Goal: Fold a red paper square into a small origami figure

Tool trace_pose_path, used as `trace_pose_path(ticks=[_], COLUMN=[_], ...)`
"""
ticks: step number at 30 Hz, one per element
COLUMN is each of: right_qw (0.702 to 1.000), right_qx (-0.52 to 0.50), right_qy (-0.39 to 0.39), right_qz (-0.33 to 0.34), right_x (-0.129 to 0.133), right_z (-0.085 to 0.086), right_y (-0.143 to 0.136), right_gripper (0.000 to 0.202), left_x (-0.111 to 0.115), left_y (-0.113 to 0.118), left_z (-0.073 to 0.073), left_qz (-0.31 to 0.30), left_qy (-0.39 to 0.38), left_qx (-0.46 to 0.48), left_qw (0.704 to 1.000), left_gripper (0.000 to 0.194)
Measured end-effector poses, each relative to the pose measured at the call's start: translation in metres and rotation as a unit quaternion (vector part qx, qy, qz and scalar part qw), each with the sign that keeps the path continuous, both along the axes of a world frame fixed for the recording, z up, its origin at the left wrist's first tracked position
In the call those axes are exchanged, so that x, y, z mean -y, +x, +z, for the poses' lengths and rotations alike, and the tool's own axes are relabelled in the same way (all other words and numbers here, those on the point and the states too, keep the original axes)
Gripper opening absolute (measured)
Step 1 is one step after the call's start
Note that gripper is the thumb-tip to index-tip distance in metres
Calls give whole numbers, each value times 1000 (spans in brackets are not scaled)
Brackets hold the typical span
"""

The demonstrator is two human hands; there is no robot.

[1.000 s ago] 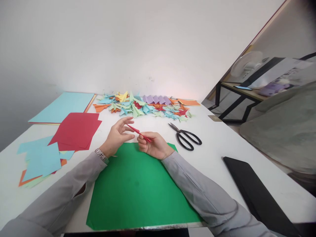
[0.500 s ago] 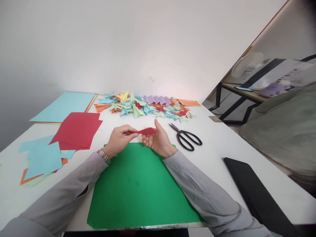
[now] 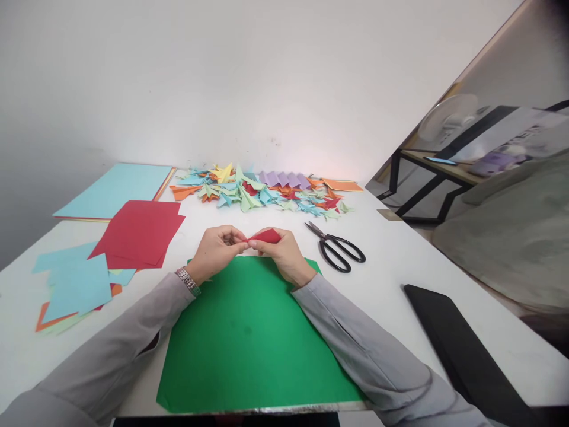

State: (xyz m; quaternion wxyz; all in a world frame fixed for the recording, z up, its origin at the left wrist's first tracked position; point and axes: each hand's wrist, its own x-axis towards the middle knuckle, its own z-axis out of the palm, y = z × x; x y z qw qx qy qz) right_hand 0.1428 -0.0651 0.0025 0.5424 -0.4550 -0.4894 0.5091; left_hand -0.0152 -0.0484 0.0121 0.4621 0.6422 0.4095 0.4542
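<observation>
A small folded piece of red paper (image 3: 268, 236) is held up between both hands, just above the far edge of a green sheet (image 3: 258, 338). My left hand (image 3: 219, 252), with a metal watch band at the wrist, pinches its left end. The thumb and fingers of my right hand (image 3: 287, 255) are closed on its middle, close to the left fingertips. Part of the paper is hidden by the fingers. To the right of the right hand lie black-handled scissors (image 3: 335, 246), blades pointing away.
Folded paper pieces in many colours (image 3: 244, 193) lie along the wall. On the left are red sheets (image 3: 137, 234), smaller blue sheets (image 3: 80, 290) and a large light-blue sheet (image 3: 118, 190) atop a stack. A long black object (image 3: 457, 344) lies at the right.
My right hand was spread with its thumb raised beside the red paper; now its thumb and fingers have closed on the paper. The left hand has hardly moved.
</observation>
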Motion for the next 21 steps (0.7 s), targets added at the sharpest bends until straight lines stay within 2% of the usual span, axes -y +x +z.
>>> trace_pose_path(ticks=[6,12,21], right_qw=[1000,1000,1000], right_qx=[10,8,-13], right_qy=[16,14,-7], right_qz=[25,20,-1], right_x=[2,3,1], right_z=[1,2,0], right_y=[1,1,-2], right_gripper=[26,26,35], left_x=[0,1,-1], left_y=[0,0,-2], left_z=[0,-1,2], left_qz=[-21,-43,-37], left_qy=[-18,-25,-47], left_qx=[6,9,31], left_qw=[1000,999,998], left_gripper=[18,19,25])
